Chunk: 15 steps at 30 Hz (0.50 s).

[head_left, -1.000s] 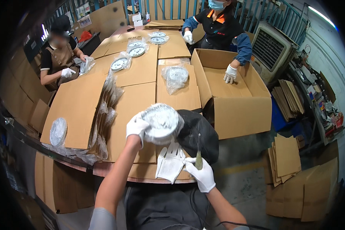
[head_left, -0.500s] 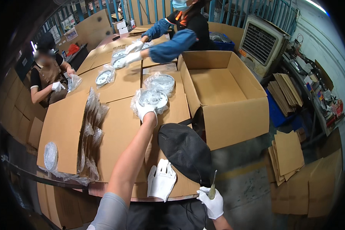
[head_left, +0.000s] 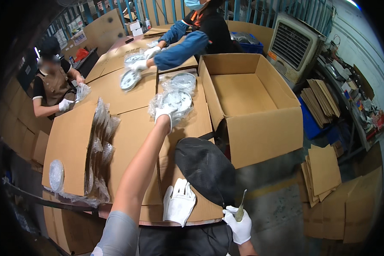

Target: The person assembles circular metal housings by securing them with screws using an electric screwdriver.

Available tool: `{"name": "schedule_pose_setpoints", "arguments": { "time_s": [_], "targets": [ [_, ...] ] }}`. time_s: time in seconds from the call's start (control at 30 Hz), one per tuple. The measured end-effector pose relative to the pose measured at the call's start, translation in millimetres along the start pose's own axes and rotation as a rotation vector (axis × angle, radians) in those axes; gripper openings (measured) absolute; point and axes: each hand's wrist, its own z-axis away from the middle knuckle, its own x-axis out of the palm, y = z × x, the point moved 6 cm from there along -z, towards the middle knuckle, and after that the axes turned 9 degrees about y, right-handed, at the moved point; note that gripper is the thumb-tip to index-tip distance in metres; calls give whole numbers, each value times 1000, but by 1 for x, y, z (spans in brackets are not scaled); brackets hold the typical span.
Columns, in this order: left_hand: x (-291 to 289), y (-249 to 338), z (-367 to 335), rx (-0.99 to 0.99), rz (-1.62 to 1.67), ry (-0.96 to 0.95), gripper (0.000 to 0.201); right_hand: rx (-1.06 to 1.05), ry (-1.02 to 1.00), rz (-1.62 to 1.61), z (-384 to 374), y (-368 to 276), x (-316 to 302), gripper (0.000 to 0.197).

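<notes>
My left hand [head_left: 166, 116], in a white glove, reaches over the table and grips the near edge of a silver round metal disc [head_left: 182, 100] in clear plastic wrap. Just beyond it lies a second plastic-wrapped disc [head_left: 185, 79]. At the table's front edge, my gloved right hand [head_left: 240, 227] is closed around a slim tool [head_left: 240, 212] with a greenish handle and a thin metal tip pointing up; its exact kind is unclear. Between my arms lie a loose white glove [head_left: 179, 204] and a black mesh bag or cover [head_left: 205, 168].
An open cardboard box [head_left: 263, 136] stands right of the discs. Upright cardboard dividers with plastic-wrapped parts [head_left: 99, 149] stand at left. Across the table, a masked co-worker [head_left: 181, 59] handles another disc [head_left: 130, 80]; a second co-worker [head_left: 55, 91] holds a plastic bag at far left.
My left hand and its wrapped disc have shifted slightly away from me and to the right. My right hand still holds the tool. The far disc near the masked co-worker has moved right.
</notes>
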Motion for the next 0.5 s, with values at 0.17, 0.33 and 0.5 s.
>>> {"name": "schedule_pose_setpoints", "arguments": {
  "time_s": [0.17,0.33,0.5],
  "targets": [
    [-55,44,80,-31,-527,31,11,12,-19,-66,10,7,3,27],
    [-90,138,221,832,-1369,247,23,-43,52,29,17,0,-2,20],
    [-169,236,299,856,-1727,826,35,-48,-41,101,27,-10,0,44]
  ]
}}
